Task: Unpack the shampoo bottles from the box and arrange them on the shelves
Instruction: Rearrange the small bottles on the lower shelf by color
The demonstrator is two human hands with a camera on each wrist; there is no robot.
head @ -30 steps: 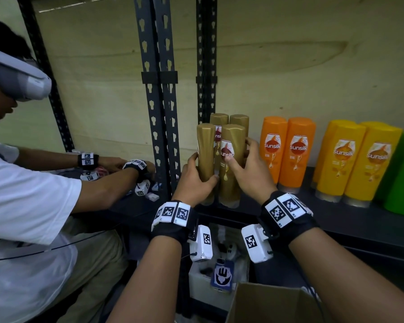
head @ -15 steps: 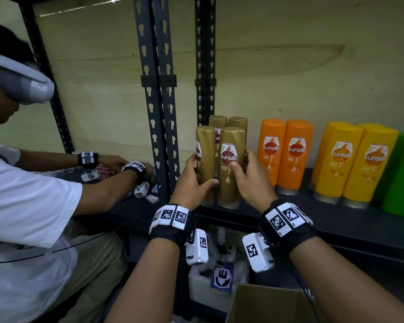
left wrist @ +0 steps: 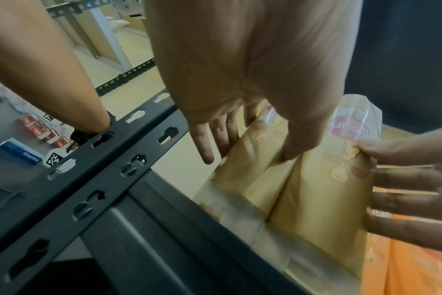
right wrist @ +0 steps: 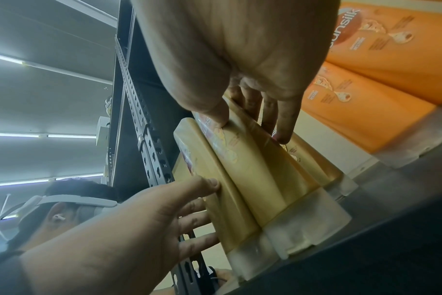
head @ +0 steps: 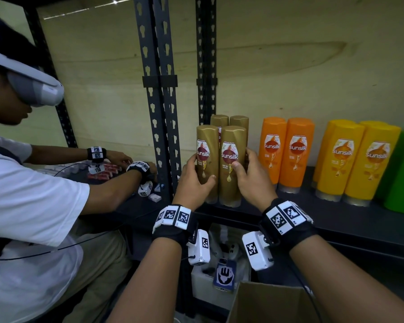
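Now we hold two gold shampoo bottles upright on the dark shelf [head: 313, 206], side by side and touching. Our left hand [head: 193, 183] grips the left gold bottle [head: 207, 164], thumb on its front and fingers around its left side. Our right hand [head: 252, 180] grips the right gold bottle [head: 231, 166] in the same way, thumb on the label. Two more gold bottles [head: 229, 121] stand just behind. To the right stand orange bottles [head: 287, 152] and yellow bottles [head: 357, 162]. The cardboard box [head: 266, 304] is below the shelf
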